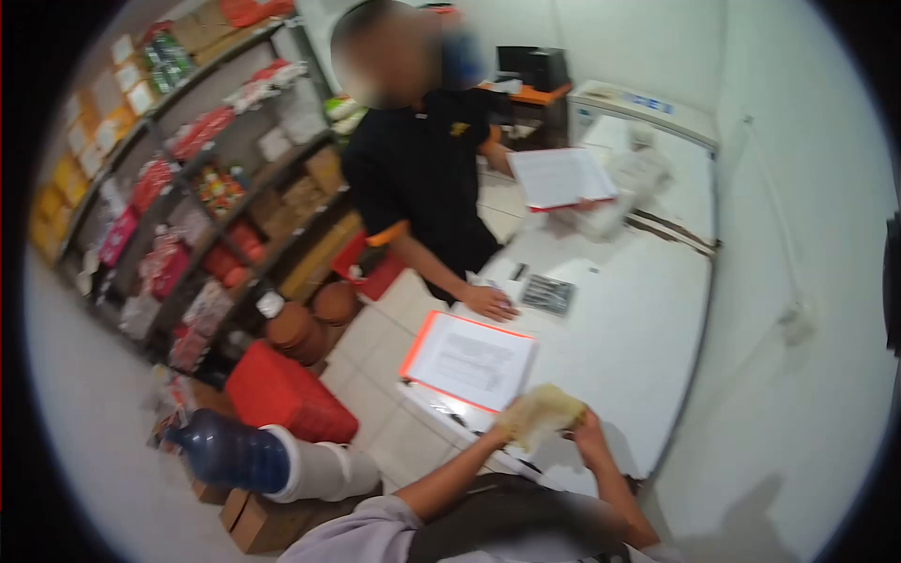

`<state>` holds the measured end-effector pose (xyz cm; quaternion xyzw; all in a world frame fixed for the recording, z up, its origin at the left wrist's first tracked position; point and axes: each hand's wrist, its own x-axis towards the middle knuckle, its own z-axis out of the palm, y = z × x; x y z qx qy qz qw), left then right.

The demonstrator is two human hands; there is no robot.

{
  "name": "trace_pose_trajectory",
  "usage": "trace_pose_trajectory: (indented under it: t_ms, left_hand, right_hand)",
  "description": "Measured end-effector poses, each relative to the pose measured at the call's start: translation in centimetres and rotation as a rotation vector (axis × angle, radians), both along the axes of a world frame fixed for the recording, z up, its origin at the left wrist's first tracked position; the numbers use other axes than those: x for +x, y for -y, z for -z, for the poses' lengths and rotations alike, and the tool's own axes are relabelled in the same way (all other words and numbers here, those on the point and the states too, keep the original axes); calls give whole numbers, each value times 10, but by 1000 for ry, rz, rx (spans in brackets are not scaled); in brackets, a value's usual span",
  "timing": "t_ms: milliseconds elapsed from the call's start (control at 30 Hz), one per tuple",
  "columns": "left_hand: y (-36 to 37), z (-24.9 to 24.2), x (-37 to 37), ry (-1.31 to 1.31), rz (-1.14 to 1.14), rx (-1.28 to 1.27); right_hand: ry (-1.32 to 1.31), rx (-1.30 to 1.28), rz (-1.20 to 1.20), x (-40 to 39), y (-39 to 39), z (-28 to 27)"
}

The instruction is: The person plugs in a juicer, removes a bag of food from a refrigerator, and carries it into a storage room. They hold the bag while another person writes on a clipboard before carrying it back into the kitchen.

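A pale yellowish, soft-looking piece (544, 413) is held up between my two hands, over the near edge of the white table (629, 347). My left hand (508, 428) grips its left side, with the fingers partly hidden behind it. My right hand (588, 437) has its fingers closed on the right side. Just beyond my left hand lies an orange folder with printed sheets (469, 359). Farther along the table is a dark, patterned flat item (549, 295), with a small black object (519, 272) beside it.
Across the table a person in a black shirt (422, 188) holds a red-edged folder (561, 178) and rests one hand on the table. Shelves with packages (202, 178) stand left. A red container (286, 394) and blue water bottle (230, 452) stand at lower left.
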<state>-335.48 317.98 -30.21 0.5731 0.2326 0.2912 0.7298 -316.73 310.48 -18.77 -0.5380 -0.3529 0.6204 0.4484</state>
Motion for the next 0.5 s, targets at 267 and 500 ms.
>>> trace_pose_trajectory:
  t_ms: [267, 500]
  left_hand:
    - [37, -35, 12, -70, -255, 118]
    - [40, -58, 1, 11, -217, -118]
  right_hand:
    - [235, 187, -132, 6, 4, -13]
    - [257, 225, -138, -10, 0, -11]
